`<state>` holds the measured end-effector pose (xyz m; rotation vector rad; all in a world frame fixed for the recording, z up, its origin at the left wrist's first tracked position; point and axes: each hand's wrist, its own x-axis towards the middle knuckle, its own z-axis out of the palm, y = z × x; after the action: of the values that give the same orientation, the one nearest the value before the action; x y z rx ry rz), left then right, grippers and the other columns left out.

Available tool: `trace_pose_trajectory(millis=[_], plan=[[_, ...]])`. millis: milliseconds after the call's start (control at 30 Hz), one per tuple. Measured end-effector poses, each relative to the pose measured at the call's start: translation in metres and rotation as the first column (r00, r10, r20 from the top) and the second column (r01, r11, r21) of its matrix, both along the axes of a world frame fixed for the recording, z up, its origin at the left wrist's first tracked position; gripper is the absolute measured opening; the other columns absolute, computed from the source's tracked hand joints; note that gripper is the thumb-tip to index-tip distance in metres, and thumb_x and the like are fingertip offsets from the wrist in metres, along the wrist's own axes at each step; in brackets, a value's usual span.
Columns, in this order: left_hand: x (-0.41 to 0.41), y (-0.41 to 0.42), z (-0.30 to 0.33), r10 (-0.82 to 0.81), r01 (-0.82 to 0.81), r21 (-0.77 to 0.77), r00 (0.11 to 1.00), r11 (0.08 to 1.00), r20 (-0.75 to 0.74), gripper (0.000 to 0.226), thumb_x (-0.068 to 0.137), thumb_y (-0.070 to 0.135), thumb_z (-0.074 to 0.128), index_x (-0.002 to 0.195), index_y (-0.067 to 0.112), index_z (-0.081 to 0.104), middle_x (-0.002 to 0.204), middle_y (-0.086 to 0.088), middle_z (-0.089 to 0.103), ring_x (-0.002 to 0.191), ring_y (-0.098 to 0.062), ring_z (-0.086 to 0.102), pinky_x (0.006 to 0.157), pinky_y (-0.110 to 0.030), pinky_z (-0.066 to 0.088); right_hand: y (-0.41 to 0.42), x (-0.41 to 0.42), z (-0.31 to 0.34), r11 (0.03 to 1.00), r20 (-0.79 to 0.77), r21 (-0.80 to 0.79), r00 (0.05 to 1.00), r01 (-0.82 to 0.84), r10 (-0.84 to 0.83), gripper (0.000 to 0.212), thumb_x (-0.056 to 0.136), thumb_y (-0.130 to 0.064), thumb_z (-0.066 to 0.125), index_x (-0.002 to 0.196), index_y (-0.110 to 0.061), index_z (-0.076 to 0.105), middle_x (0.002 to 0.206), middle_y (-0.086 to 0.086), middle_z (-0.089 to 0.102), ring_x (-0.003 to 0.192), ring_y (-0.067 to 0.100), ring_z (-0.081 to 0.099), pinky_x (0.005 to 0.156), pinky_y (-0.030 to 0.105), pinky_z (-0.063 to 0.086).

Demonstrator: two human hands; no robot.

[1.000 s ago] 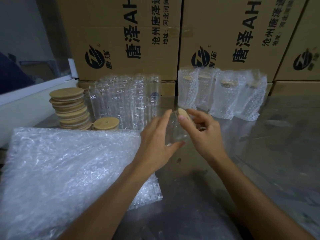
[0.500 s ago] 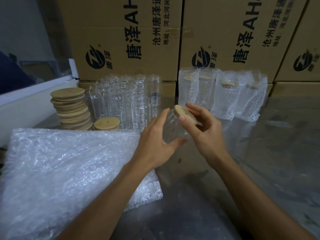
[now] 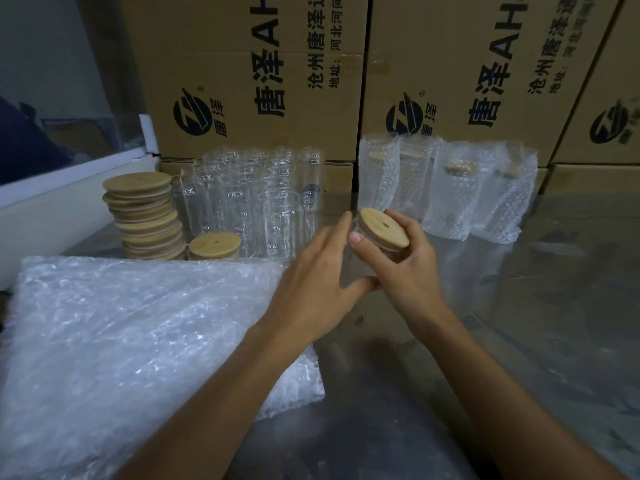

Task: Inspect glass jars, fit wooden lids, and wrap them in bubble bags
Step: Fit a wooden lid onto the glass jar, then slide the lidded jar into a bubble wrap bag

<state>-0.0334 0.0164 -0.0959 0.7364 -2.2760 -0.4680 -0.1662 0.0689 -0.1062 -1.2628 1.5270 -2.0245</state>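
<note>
Head view — right hand grip clamped on lidded jar, body hidden; left hand fingers apart.

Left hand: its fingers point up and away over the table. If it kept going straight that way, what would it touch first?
Probably the group of clear, unwrapped glass jars standing beyond the left hand; depth is hard to judge, and it might first brush the lidded glass jar that the right hand holds.
</note>
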Motion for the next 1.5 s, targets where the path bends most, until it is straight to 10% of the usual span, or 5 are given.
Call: trace_pose_trajectory(millis=[133, 267, 700, 833, 1500], plan=[[0.015, 0.011, 0.027, 0.254, -0.266, -0.290, 0.964, 0.919, -0.080, 0.043, 0.081, 0.052, 0.074, 0.113, 0.025, 0.063, 0.106, 0.005, 0.063, 0.098, -0.021, 0.061, 0.089, -0.041, 0.045, 0.003, -0.010, -0.001, 0.983, -0.104, 0.015, 0.978, 0.183, -0.180, 0.094, 0.064, -0.052, 0.087, 0.143, -0.025, 0.044, 0.129, -0.011, 0.060, 0.117, -0.001, 0.060, 0.103, 0.024, 0.050], [0.041, 0.006, 0.048, 0.433, -0.422, -0.164, 0.901, 0.892, 0.033, 0.034, 0.081, 0.042, 0.079, 0.070, 0.019, 0.056, 0.065, 0.003, 0.061, 0.067, -0.023, 0.062, 0.064, -0.034, 0.049, 0.004, -0.021, -0.001, 0.949, -0.163, -0.004, 0.936, 0.316, -0.313, 0.090, 0.066, -0.050, 0.091, 0.140, -0.026, 0.046, 0.126, -0.015, 0.060, 0.118, 0.000, 0.058, 0.105, 0.030, 0.050], [0.069, -0.032, 0.048, 0.350, -0.496, -0.009, 0.599, 0.868, 0.720, 0.047, 0.071, 0.055, 0.083, 0.067, 0.021, 0.051, 0.131, 0.000, 0.061, 0.113, -0.022, 0.059, 0.086, -0.033, 0.051, -0.003, -0.028, -0.014, 0.951, -0.198, 0.211, 0.962, 0.227, -0.186, 0.086, 0.074, -0.050, 0.086, 0.143, -0.030, 0.040, 0.127, -0.016, 0.055, 0.115, 0.003, 0.055, 0.098, 0.031, 0.047], [0.068, -0.035, 0.045, 0.342, -0.481, -0.014, 0.602, 0.877, 0.722, 0.023, 0.078, 0.032, 0.077, 0.072, 0.020, 0.059, 0.081, 0.003, 0.060, 0.075, -0.016, 0.059, 0.065, -0.026, 0.047, -0.006, -0.033, -0.021, 0.931, -0.181, 0.303, 0.972, 0.203, -0.153, 0.092, 0.071, -0.050, 0.088, 0.145, -0.032, 0.037, 0.127, -0.012, 0.056, 0.116, 0.008, 0.055, 0.095, 0.033, 0.049], [-0.039, -0.002, 0.027, 0.228, -0.190, -0.160, 0.935, 0.969, 0.271, 0.016, 0.094, 0.011, 0.049, 0.110, 0.013, 0.053, 0.101, -0.014, 0.064, 0.096, -0.037, 0.061, 0.069, -0.037, 0.033, -0.005, -0.056, -0.032, 0.747, -0.216, 0.534, 0.918, 0.397, -0.334, 0.072, 0.094, -0.040, 0.069, 0.145, -0.002, 0.036, 0.145, 0.018, 0.048, 0.133, 0.035, 0.048, 0.109, 0.054, 0.043]])
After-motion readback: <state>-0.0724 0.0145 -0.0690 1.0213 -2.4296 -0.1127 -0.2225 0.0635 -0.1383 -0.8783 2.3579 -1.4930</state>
